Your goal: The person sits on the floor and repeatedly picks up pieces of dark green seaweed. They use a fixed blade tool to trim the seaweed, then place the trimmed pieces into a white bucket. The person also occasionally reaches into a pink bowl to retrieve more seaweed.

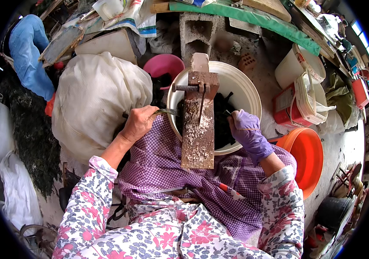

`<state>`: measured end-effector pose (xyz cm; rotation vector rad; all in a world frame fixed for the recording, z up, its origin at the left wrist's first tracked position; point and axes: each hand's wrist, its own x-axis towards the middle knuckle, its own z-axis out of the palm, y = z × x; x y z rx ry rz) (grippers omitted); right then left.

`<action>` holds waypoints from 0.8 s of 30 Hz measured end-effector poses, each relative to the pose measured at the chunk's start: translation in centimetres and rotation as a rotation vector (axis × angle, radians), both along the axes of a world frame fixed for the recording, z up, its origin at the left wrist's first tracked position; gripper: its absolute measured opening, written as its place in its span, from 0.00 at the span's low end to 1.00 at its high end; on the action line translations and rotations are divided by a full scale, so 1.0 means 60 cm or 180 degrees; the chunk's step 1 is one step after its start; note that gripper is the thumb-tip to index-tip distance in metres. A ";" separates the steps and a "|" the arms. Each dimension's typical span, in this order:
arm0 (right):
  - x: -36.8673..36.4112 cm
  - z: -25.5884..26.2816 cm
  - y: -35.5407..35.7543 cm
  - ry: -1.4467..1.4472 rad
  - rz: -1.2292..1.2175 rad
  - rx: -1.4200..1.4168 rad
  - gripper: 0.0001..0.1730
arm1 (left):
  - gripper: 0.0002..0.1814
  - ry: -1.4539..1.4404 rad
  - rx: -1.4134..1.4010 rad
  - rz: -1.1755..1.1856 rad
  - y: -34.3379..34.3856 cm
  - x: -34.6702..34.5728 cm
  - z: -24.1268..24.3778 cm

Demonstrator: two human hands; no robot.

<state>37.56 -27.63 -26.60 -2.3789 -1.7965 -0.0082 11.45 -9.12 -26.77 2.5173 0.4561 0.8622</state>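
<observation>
My bare left hand (pixel 139 123) pinches one end of a dark green, flat strip (pixel 166 111), perhaps seaweed, that runs right towards a rusty, white-flecked bar (pixel 198 136). A block clamped on this bar carries a long threaded bolt (pixel 184 87). Beyond the bar, my right hand (pixel 247 132), in a purple glove, is closed around a thin dark piece with a shiny edge near the thumb; most of it is hidden. Beneath the bar stands a white round bucket (pixel 252 94), holding dark, wet-looking pieces (pixel 225 129). A purple checked apron (pixel 158 158) covers my lap.
A bulging off-white sack (pixel 97 103) stands left, near a pink basin (pixel 163 64). On the right are an orange bucket (pixel 307 162) and a red-and-white pail (pixel 289 106). Concrete blocks (pixel 197 35) and a green-covered board edge (pixel 236 14) lie ahead.
</observation>
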 end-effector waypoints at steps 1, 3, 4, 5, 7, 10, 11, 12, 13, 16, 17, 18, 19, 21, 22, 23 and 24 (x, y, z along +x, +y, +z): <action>-0.002 0.013 0.000 -0.0130 0.0022 -0.0230 0.24 | 0.05 0.0044 -0.0051 -0.0025 -0.005 0.001 0.012; -0.009 0.044 0.002 -0.0418 -0.0167 -0.0389 0.37 | 0.06 0.0123 -0.0074 -0.0133 -0.017 0.005 0.037; -0.013 0.054 -0.002 -0.0428 -0.0272 -0.0291 0.37 | 0.06 0.0160 -0.0044 -0.0214 -0.025 0.007 0.051; -0.020 0.068 -0.006 -0.0437 -0.0379 -0.0193 0.38 | 0.06 0.0196 -0.0013 -0.0295 -0.033 0.010 0.061; -0.090 0.129 0.004 0.0549 0.0279 0.1070 0.39 | 0.07 0.0258 0.0062 -0.0429 -0.053 0.011 0.076; -0.174 0.137 0.013 0.1518 0.0698 0.0832 0.26 | 0.08 0.0387 0.0122 -0.0806 -0.092 0.032 0.098; -0.174 0.106 0.016 0.1426 0.0880 0.1033 0.22 | 0.11 0.0601 0.0054 -0.0864 -0.099 0.034 0.111; -0.170 0.099 0.016 0.1469 0.0785 0.1123 0.17 | 0.13 0.0407 -0.0294 -0.0814 -0.100 0.030 0.108; -0.163 0.100 0.014 0.1511 0.0689 0.1212 0.13 | 0.15 0.0210 -0.0642 -0.0762 -0.100 0.025 0.103; -0.150 0.119 -0.010 0.2215 0.0512 0.0832 0.10 | 0.17 0.0342 -0.1208 -0.0636 -0.071 -0.018 0.100; -0.146 0.120 -0.017 0.2409 0.0468 0.0514 0.11 | 0.14 0.0353 -0.1063 -0.0645 -0.061 -0.033 0.096; -0.146 0.133 -0.020 0.2988 0.0152 0.0111 0.12 | 0.13 0.0636 -0.1523 -0.0679 -0.053 -0.047 0.107; -0.147 0.151 -0.023 0.3534 -0.0191 -0.0303 0.12 | 0.12 0.0906 -0.1986 -0.0732 -0.045 -0.055 0.121; -0.147 0.157 -0.030 0.4405 -0.0487 -0.0692 0.13 | 0.07 0.0727 -0.3000 -0.0849 -0.043 -0.060 0.163; -0.146 0.148 -0.034 0.4743 -0.0431 -0.0651 0.13 | 0.07 0.0664 -0.3130 -0.0994 -0.036 -0.061 0.175; -0.147 0.144 -0.037 0.5081 -0.0370 -0.0609 0.13 | 0.08 0.0601 -0.3259 -0.1137 -0.030 -0.063 0.185; -0.152 0.142 -0.040 0.5297 -0.0055 -0.0450 0.17 | 0.08 0.0358 -0.3133 -0.1107 -0.035 -0.059 0.194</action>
